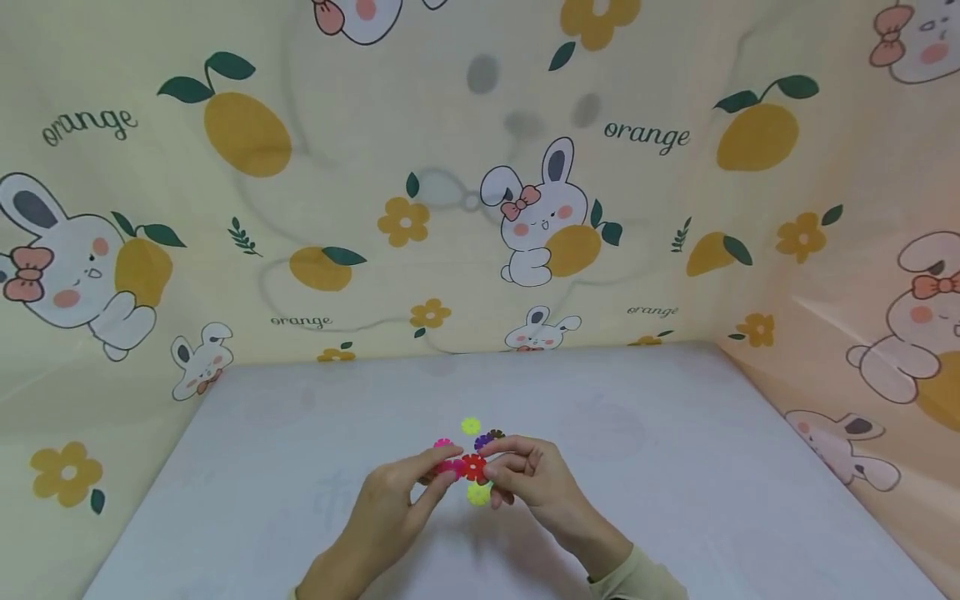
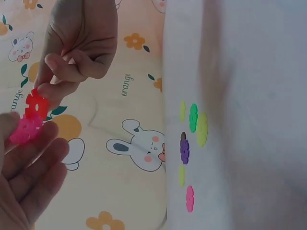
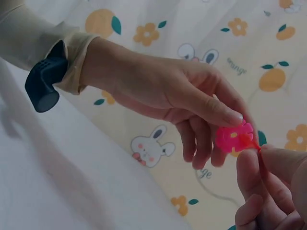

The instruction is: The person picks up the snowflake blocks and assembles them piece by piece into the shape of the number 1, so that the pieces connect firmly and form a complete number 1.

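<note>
My left hand (image 1: 386, 500) pinches a pink notched snowflake disc (image 2: 27, 129) between thumb and fingers. Opposite it, my right hand (image 1: 546, 483) holds a red snowflake disc (image 1: 473, 467) by its edge. The two discs meet at their rims, set at an angle to each other in the right wrist view; how deeply their notches interlock I cannot tell. Both hands are raised above the white table (image 1: 300, 500). In the right wrist view, fingers partly hide the red disc, which appears nearly edge-on.
More snowflake discs lie flat on the table beyond and below the hands: a yellow one (image 1: 470, 426), a pink one (image 1: 442, 444), a purple one (image 2: 184, 151), a brown one (image 1: 497, 435) and a green one (image 2: 193, 118). Patterned cloth (image 1: 465, 250) walls the table's back and sides.
</note>
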Demonstrator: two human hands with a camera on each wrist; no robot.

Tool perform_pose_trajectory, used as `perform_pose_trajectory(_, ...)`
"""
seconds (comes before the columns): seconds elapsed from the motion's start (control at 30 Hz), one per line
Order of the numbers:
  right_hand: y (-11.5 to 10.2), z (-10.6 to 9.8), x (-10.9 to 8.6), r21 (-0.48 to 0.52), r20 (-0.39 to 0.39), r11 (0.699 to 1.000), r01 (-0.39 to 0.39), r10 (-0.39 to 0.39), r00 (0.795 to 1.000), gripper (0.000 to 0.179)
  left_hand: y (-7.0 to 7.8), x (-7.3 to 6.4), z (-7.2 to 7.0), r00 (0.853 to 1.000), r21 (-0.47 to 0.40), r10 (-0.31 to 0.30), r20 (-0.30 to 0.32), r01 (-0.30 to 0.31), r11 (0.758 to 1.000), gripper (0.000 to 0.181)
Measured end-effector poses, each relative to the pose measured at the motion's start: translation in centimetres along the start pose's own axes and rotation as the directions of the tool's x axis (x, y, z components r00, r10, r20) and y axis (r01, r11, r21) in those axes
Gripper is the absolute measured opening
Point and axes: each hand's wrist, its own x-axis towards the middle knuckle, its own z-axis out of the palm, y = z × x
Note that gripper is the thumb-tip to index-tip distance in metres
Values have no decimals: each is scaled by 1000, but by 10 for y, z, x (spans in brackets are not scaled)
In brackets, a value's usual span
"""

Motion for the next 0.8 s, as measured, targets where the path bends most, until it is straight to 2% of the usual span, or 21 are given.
perform_pose_trajectory(0.1,3,1,0,8,15,1000,28,-28,999,37,2,0,0,995,-19,-73,62,74,997,32)
perform_pose_trajectory(0.2,5,2,1,10,27,999,42,-42,999,35,4,0,0,988,-23,-124,96,127,992,37)
perform_pose_trajectory(0.43,6,7,3,-12,51,997,76,-75,996,31,4,0,2,987,-33,-128,93,132,991,38)
perform_pose_trajectory(0.57,6,4,4,-62,62,991,122,-119,991,27,4,2,2,982,-82,-169,87,176,981,33)
perform_pose_trajectory(0.67,8,-3,7,-137,31,983,121,-118,993,25,4,3,2,970,-156,-221,102,235,959,33)
perform_pose_trajectory(0.8,17,-17,12,-235,-51,971,45,-58,997,28,2,5,3,932,-237,-332,143,358,903,33)
